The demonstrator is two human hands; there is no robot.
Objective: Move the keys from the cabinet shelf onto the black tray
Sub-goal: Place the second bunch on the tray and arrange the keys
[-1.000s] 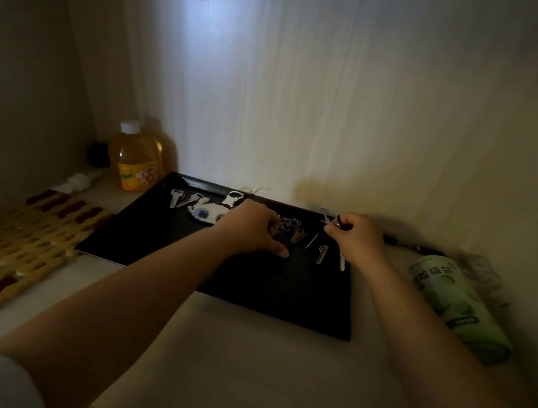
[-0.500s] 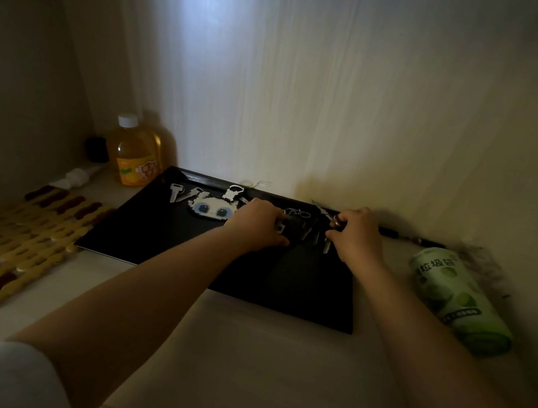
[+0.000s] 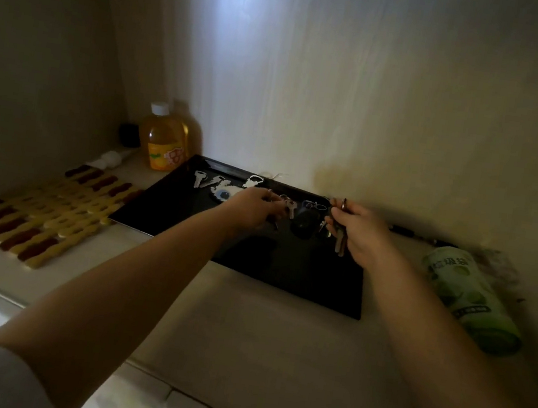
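A black tray lies on the pale cabinet shelf against the back wall. Over its far middle my left hand pinches a small silver key on a ring. My right hand is lifted above the tray's right part, closed on a bunch of keys that hangs from a ring at my fingertips. Between the hands a black key fob dangles from rings. Two loose silver keys and a white-and-blue pixel keychain lie at the tray's far left.
An orange bottle with a white cap stands in the back left corner. A yellow-and-brown slatted mat covers the shelf's left side. A green roll of bags lies right of the tray. A dark thin object rests along the back wall.
Both hands have risen off the tray, lifting the key bunches; keys and the black fob now hang in the air between them.
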